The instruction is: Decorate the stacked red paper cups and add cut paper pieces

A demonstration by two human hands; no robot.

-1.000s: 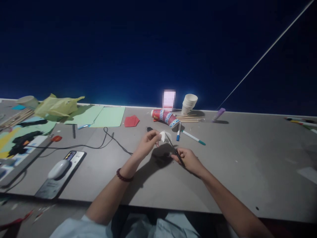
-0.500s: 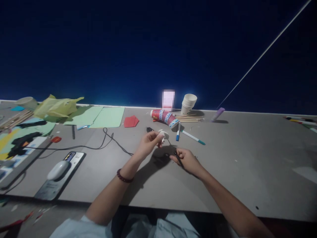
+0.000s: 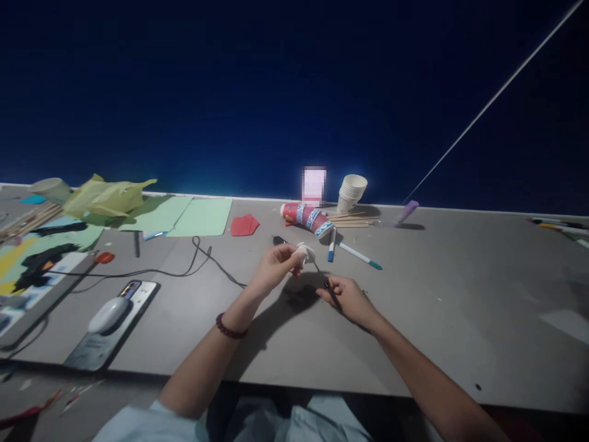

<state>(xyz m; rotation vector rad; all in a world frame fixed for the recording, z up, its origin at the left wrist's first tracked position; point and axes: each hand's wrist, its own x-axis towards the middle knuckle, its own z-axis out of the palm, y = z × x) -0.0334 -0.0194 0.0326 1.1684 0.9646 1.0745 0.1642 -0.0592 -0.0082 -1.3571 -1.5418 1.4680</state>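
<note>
My left hand (image 3: 279,265) pinches a small, curled white paper piece (image 3: 304,252) above the table. In my right hand (image 3: 344,294) are black-handled scissors (image 3: 327,286), their thin blades pointing up and left to the paper's lower edge. My fingers partly cover the handles, and the exact contact of blades and paper is too small to make out. Just beyond the hands lies a red and blue patterned stack of paper cups (image 3: 307,218). A blue-capped marker (image 3: 332,247) and a teal-capped marker (image 3: 361,255) are beside it.
White paper cups (image 3: 352,193) stand by the wall near wooden sticks (image 3: 354,220). Red paper (image 3: 245,225), green sheets (image 3: 200,217) and a yellow bag (image 3: 108,199) lie left. A cable (image 3: 156,272), power strip (image 3: 50,288) and phone (image 3: 133,316) with a white mouse (image 3: 108,314) are nearer.
The scissor blades have come together, and the black loop seen left of my right fingers has closed in toward them. The white paper has turned slightly; both hands stay nearly in place.
</note>
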